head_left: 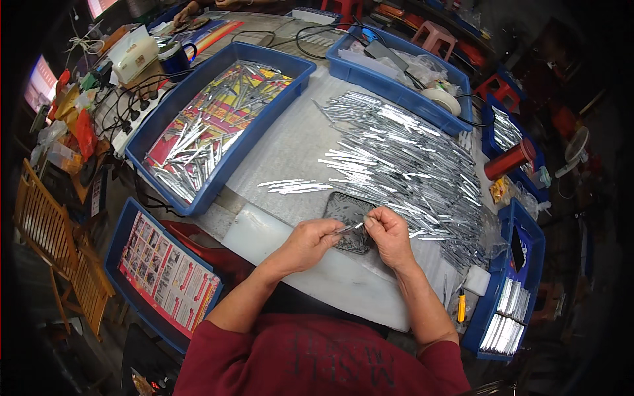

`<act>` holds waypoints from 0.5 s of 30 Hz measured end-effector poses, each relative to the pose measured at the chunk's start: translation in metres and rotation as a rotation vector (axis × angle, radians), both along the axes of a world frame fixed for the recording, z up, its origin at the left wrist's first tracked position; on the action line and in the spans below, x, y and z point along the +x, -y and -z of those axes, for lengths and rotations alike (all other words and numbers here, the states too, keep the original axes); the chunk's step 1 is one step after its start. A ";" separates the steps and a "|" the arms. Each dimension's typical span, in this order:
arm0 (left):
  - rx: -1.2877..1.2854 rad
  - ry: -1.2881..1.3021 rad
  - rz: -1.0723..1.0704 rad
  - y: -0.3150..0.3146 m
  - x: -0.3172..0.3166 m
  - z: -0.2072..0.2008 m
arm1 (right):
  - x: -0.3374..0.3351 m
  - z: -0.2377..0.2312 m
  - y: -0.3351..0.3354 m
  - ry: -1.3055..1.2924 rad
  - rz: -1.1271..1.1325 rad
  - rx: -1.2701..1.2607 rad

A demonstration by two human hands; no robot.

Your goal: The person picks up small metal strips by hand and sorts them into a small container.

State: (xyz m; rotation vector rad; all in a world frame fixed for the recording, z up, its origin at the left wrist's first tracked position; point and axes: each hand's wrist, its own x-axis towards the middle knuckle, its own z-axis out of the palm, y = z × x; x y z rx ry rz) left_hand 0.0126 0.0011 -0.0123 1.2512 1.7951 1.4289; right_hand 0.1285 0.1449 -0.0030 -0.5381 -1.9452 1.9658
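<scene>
Over a small black tray (343,206) with little dark pieces in it, my two hands meet at a slim silver metal piece (351,228). My left hand (307,244) pinches one end between thumb and fingers. The fingertips of my right hand (391,236) close at the other end; whether a small part is also in them is too fine to tell. Just beyond my left hand lies a short row of similar slim pieces (294,187). A wide heap of silver pieces (403,162) spreads from behind the tray to the right, close by my right hand.
A blue bin (135,148) with loose metal pieces stands at left. Another blue bin (337,66) holds plastic bags and tape at the back. Bundled strips (505,323) fill a bin at right, near a yellow-handled tool (461,308). A red cylinder (510,159) lies at right; someone's hands (188,12) show far left.
</scene>
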 end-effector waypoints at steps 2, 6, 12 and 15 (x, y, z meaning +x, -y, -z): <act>0.050 -0.052 -0.002 0.004 -0.005 0.003 | -0.001 -0.005 0.003 0.011 0.001 -0.054; -0.036 -0.138 -0.056 0.012 -0.037 -0.012 | 0.003 -0.006 -0.003 0.007 0.033 -0.112; -0.265 -0.421 -0.246 0.016 -0.097 -0.004 | 0.008 0.004 -0.011 0.000 0.063 -0.036; -0.424 -0.544 -0.277 0.018 -0.112 -0.004 | 0.009 0.005 -0.010 0.025 0.068 0.015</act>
